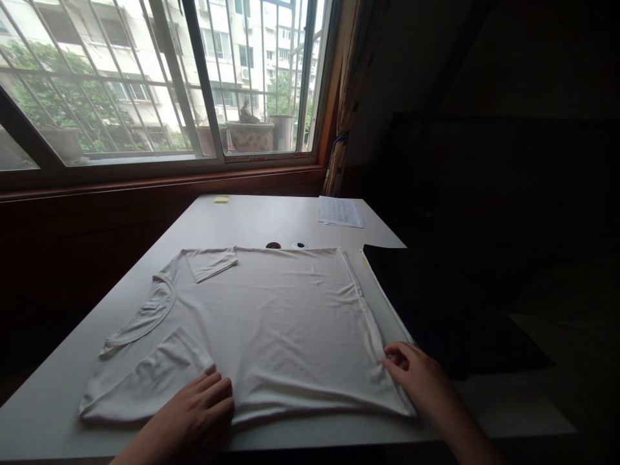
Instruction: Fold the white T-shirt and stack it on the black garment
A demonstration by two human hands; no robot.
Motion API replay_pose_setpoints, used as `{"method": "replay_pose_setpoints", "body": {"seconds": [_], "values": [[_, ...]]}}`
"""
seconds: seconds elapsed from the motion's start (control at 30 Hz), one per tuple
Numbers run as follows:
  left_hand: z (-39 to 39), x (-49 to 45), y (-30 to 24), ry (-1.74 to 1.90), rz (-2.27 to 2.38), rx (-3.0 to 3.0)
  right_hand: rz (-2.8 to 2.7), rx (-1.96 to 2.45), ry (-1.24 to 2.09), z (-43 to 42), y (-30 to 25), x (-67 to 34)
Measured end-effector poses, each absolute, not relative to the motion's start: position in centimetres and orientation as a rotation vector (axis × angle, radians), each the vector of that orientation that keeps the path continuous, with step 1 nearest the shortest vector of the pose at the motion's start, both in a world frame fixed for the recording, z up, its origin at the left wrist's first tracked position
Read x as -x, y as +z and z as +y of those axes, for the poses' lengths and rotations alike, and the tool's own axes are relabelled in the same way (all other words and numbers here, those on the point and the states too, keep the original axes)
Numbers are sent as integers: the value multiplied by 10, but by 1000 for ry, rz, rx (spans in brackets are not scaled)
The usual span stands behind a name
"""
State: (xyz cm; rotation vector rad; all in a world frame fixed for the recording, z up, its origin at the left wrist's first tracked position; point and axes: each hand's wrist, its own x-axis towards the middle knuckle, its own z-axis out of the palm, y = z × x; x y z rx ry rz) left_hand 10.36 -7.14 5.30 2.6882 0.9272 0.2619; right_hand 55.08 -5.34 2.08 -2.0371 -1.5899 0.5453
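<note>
A white short-sleeved T-shirt (290,323) lies spread sideways on the white table, its collar to the left and its hem to the right. Both sleeves are laid over the body of the shirt. My left hand (201,400) is closed at the shirt's near edge, beside the near sleeve, with its fingertips partly hidden. At the hem on the right, near the close corner, my right hand (409,368) pinches the fabric between thumb and fingers.
The white table (271,216) stands before a barred window. A dark cloth (445,310) lies at its right side. Farther back are printed sheets (340,212), a yellow sticky note (221,199) and two small round things (299,245) beside the shirt's far edge.
</note>
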Motion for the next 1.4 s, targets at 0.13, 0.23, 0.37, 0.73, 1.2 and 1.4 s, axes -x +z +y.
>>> {"method": "replay_pose_setpoints", "body": {"seconds": [0.13,0.23,0.37,0.73,1.2,1.4], "values": [[-73,-100,48,205,949,-2647,-1559,1974,578,-51,18,-551],[-73,-99,46,210,956,-2632,-1512,1920,636,-49,17,-549],[-73,-100,48,241,959,-2622,-1539,1885,582,-45,18,-544],[-72,-103,53,188,968,-2608,-1632,1820,355,-36,11,-541],[-71,-102,60,278,920,-2591,-1631,1900,241,-36,4,-555],[-73,-105,72,262,914,-2590,-1604,1912,139,-33,1,-556]]}}
